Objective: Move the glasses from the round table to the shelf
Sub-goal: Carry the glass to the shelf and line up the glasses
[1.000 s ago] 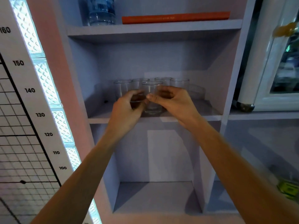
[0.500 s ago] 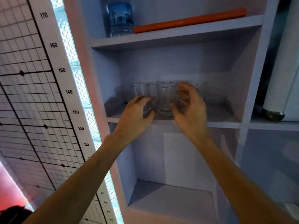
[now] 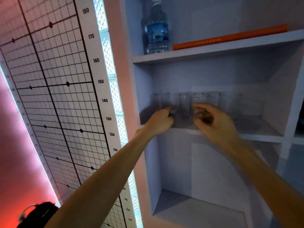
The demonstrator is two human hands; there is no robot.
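Lilac shelving is filling the right half of the view, with a gridded height chart point(image 3: 54, 89) and a strip of lit glass blocks point(image 3: 115, 96) running down the wall at left. On the upper board a water bottle point(image 3: 157, 32) is standing beside a flat orange item point(image 3: 230, 37). On the middle shelf point(image 3: 256, 134) five clear glasses are standing upright.

Working left to right: the left hand point(image 3: 160, 120) is curling its fingers round the base of the leftmost glass point(image 3: 162, 100), gripping it near the left wall. Next, two glasses point(image 3: 185, 102) point(image 3: 211, 96) are standing further back, with a front glass point(image 3: 199, 102) between them. The right hand point(image 3: 213, 122) is hovering just in front of that front glass, fingers spread apart and holding nothing; its outline is blurring. The rightmost glass point(image 3: 229, 102) is standing apart.

Judged step: placement on the shelf, with final positioning of the leftmost glass under way. The next move calls for loosening the left grip without tipping the glass, then clearing both hands straight back, avoiding the neighbouring rims.
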